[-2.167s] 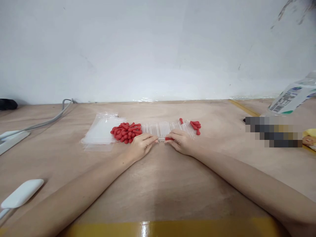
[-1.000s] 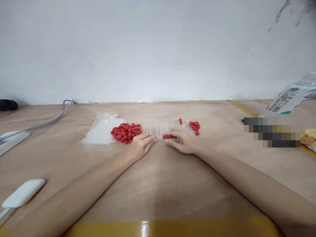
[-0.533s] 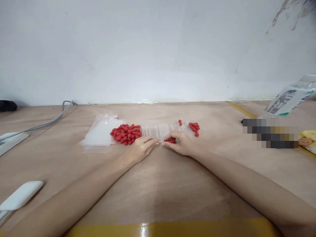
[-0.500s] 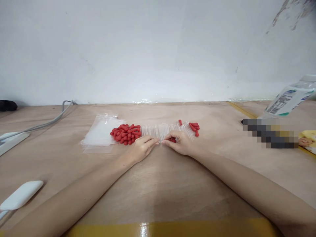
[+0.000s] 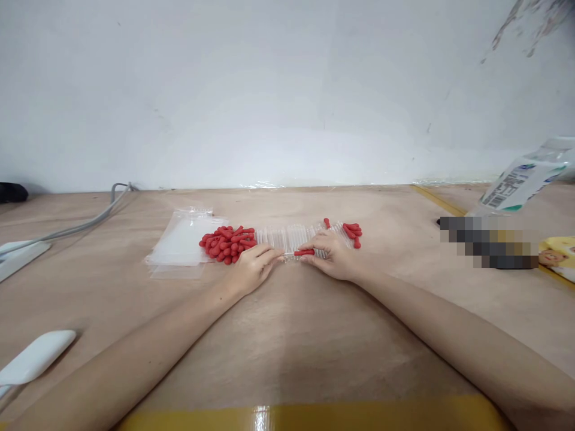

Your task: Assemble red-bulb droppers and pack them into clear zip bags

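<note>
My left hand (image 5: 256, 266) pinches a thin clear dropper tube (image 5: 288, 255), which points to the right. At its right end is a red rubber bulb (image 5: 304, 253), held between the thumb and fingers of my right hand (image 5: 332, 256). Tube and bulb meet in one line; how far the tube goes inside is hidden. Just behind both hands lies a row of clear tubes (image 5: 281, 236), side by side. A pile of red rubber bulbs (image 5: 227, 242) sits beyond my left hand, and several more bulbs (image 5: 353, 228) lie past my right hand.
Clear plastic bags (image 5: 177, 242) are stacked left of the bulb pile. A white device (image 5: 38, 357) lies near left, with a grey cable (image 5: 96, 221) farther back. On the right, a clear labelled bottle (image 5: 523, 179) leans beside a yellow packet (image 5: 559, 254).
My right fingers have shifted so that the red bulb now shows between them, in line with the tube. My left hand keeps its pinch nearly in place.
</note>
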`<state>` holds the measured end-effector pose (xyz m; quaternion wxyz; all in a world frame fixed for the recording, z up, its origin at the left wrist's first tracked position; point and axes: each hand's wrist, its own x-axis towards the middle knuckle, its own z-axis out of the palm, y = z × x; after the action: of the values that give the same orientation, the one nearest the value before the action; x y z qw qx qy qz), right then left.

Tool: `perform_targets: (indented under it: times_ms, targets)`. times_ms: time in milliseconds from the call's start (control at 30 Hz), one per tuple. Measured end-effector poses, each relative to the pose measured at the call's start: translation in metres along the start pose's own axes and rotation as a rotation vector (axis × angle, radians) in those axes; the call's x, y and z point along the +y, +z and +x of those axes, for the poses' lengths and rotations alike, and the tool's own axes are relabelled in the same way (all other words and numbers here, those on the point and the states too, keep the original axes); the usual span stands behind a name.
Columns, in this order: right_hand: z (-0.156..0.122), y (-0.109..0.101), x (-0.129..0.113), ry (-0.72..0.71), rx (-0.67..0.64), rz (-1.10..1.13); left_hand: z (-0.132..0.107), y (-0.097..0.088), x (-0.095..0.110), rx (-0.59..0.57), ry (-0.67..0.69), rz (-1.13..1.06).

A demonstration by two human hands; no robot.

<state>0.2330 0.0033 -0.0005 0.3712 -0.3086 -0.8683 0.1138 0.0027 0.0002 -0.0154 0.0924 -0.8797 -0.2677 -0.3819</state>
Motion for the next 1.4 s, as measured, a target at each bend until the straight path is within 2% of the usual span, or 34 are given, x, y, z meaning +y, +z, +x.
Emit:
perform_targets:
  times_ms: [100, 267, 567, 667, 800, 933, 1067, 1167, 1267, 1400]
  targets:
    - [0.001, 0.005, 0.002, -0.087, 0.031, -0.082, 0.001, 0.0, 0.001, 0.007, 0.011, 0.001]
    - [-0.001, 0.015, 0.007, -0.159, 0.105, -0.077, 0.002, 0.0, 0.005, 0.022, 0.014, -0.011]
    - [0.003, 0.014, 0.006, -0.144, 0.044, -0.029, 0.003, 0.001, 0.005, 0.026, -0.01, -0.02]
    - [0.005, 0.011, 0.005, -0.042, 0.033, 0.121, 0.003, 0.002, 0.004, 0.048, -0.048, -0.042]
    - [0.011, 0.003, 0.005, 0.222, 0.166, 0.431, 0.006, 0.0, 0.003, 0.012, -0.077, -0.008]
    - [0.022, -0.03, 0.018, 0.414, 0.329, 0.629, 0.007, -0.004, 0.002, -0.009, -0.185, 0.045]
    - [0.02, -0.078, 0.05, 0.589, 0.478, 0.432, 0.006, -0.004, 0.001, -0.027, -0.185, 0.045]
    - [0.007, -0.097, 0.079, 0.78, 0.495, 0.142, 0.005, -0.003, 0.001, -0.037, -0.182, 0.04]
    - [-0.007, -0.093, 0.103, 0.872, 0.342, -0.068, 0.006, -0.004, 0.002, -0.054, -0.186, 0.04]
    - [-0.018, -0.077, 0.12, 0.794, 0.19, -0.181, 0.007, -0.004, 0.002, -0.062, -0.185, 0.036]
